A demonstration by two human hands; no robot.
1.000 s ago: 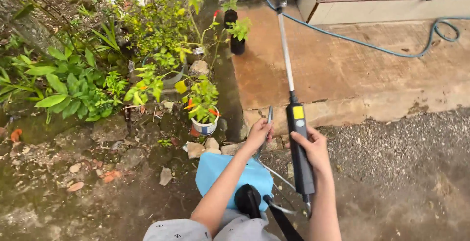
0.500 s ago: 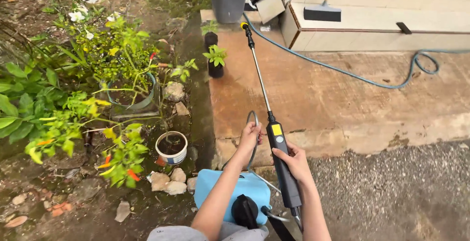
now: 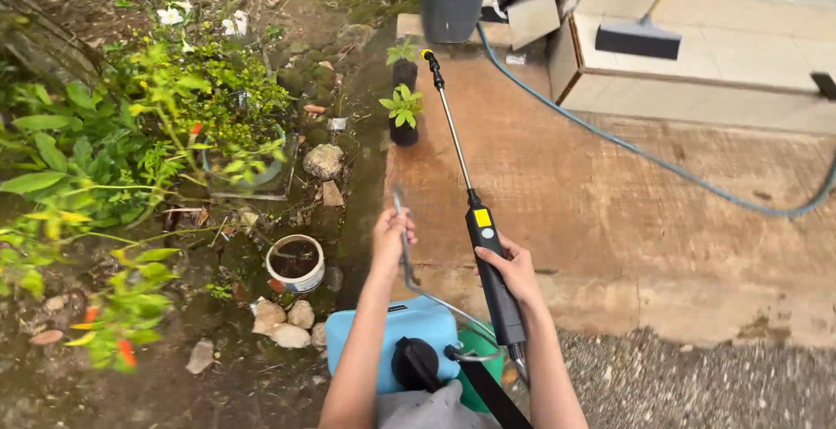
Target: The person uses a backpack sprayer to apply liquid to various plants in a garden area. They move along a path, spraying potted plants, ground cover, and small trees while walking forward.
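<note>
A black spray wand [image 3: 488,259] was gripped in the right hand [image 3: 514,272], fingers wrapped closed around its handle, its metal lance angled up over the concrete slab [image 3: 610,202] toward two small black potted plants [image 3: 403,120]. The grey hose [image 3: 406,250] was held in the left hand [image 3: 390,239], fingers curled shut around it, above the blue sprayer tank [image 3: 383,333].

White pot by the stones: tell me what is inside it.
The white pot holds dark soil, with no plant showing. Anything below the soil surface is hidden. Pale stones lie beside it.
</note>
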